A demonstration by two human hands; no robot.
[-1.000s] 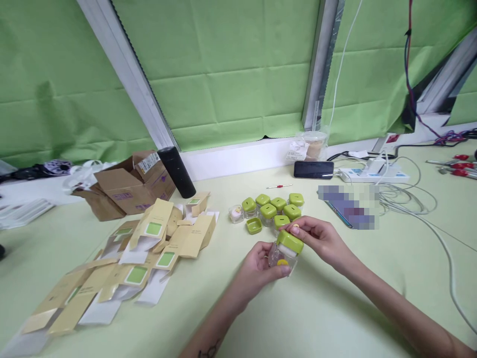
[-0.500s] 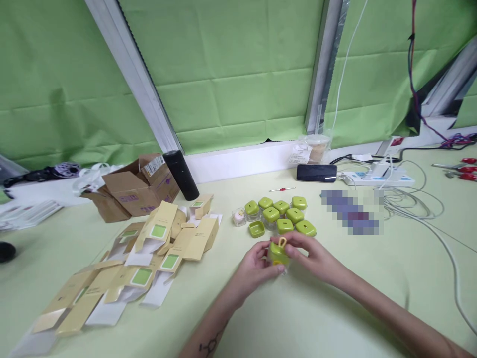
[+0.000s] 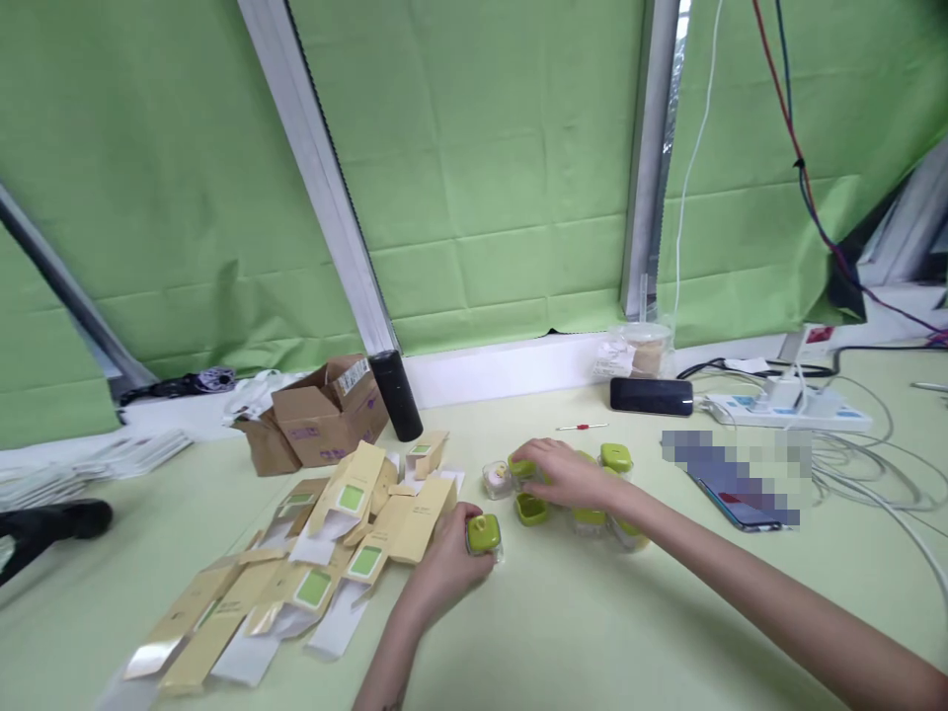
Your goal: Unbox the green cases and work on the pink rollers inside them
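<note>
My left hand (image 3: 451, 558) is closed around a small clear box with a green lid (image 3: 484, 533), just right of the unfolded cartons. A small loop shows on top of that lid. Over the cluster of similar boxes, my right hand (image 3: 570, 476) has its fingers round another green-lidded box (image 3: 521, 468) at the cluster's left side. The hand and forearm hide part of the cluster. In front of those fingers lies an open green lid (image 3: 531, 509), hollow side up. A clear box without a lid (image 3: 496, 479), with something pale inside, stands to the left.
Flattened tan cartons (image 3: 400, 523) cover the left of the table (image 3: 563, 632). Behind them are a brown cardboard box (image 3: 326, 425) and a black bottle (image 3: 396, 395). A red-handled thin tool (image 3: 583, 427), a black phone (image 3: 652, 396), a power strip (image 3: 785, 413) and cables lie at the back right.
My left hand has moved left with the looped-lid box. My right hand has let go of it and reached forward to a box in the cluster. The view has tilted up.
</note>
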